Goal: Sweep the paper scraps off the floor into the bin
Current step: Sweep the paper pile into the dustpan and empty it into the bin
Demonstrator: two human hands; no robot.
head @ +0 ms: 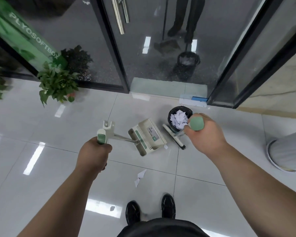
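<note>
A: What is held, and how?

B: The green-capped handle of the cream plastic dustpan (147, 136) is clamped in the grip of the left hand (92, 154), with the fingers curled round it. The green-topped handle of the short black-bristled broom (173, 136) is clamped in the grip of the right hand (205, 132). The broom head is seen just beside the black mesh bin (169, 112). Whether the dustpan rests on the floor cannot be told.

A: Where are the paper scraps found?

B: A heap of white scraps (179, 119) is seen inside the bin. At least 3 pieces are left on the glossy white tiled floor (212, 194):
- 1 folded white scrap (140, 176) between the dustpan and the black shoes (132, 212)
- 1 small scrap (112, 208) left of the shoes
- 1 corner scrap (165, 147) just beside the dustpan's lower edge

A: What could go wrong from here?

B: The bin is judged light, so it could be tipped by a sideways pull of the broom and the heap spilled. The scraps are thin and the tile slick, so they could be pushed under the pan's lip or scattered by a fast stroke. The small scrap could be trodden on or overlooked.
</note>
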